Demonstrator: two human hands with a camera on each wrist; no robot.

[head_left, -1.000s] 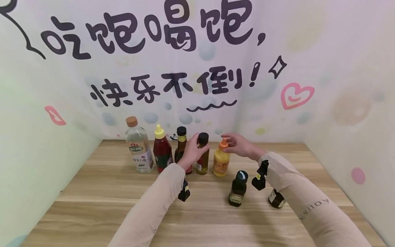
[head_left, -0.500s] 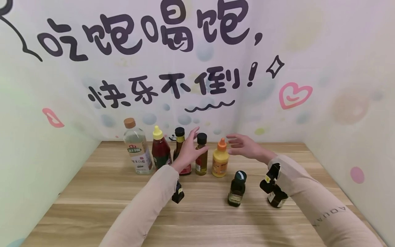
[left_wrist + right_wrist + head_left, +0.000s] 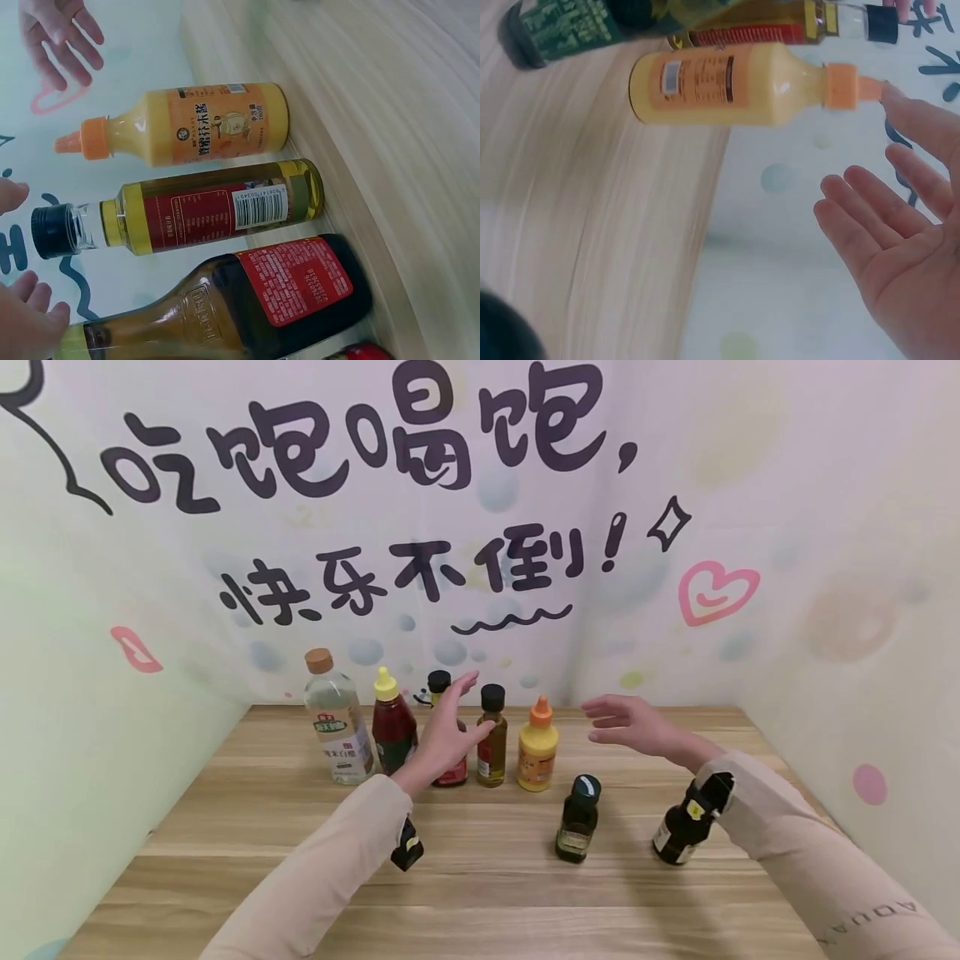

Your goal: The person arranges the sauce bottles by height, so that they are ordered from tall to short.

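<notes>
My left hand (image 3: 447, 737) is held up with fingers extended and thumb apart, in front of a dark sauce bottle (image 3: 452, 770) with a red label. Just right of it stands an oil bottle (image 3: 492, 752) with a black cap; in the left wrist view this oil bottle (image 3: 217, 206) appears apart from the hand. To the right of the yellow squeeze bottle (image 3: 537, 756) with an orange nozzle, my right hand (image 3: 637, 725) hovers with loosely extended fingers. Nothing is held in the right palm (image 3: 907, 270) in the right wrist view.
A clear white vinegar bottle (image 3: 337, 727) and a red sauce bottle (image 3: 394, 735) with a yellow nozzle finish the back row at left. Nearer stand a dark green bottle (image 3: 577, 827) and another dark bottle (image 3: 678, 835), below my right wrist. A printed cloth backs the wooden table (image 3: 480, 877).
Both hands have moved apart. The left has let go of the oil bottle and drawn left; the right has left the yellow squeeze bottle's nozzle and moved right.
</notes>
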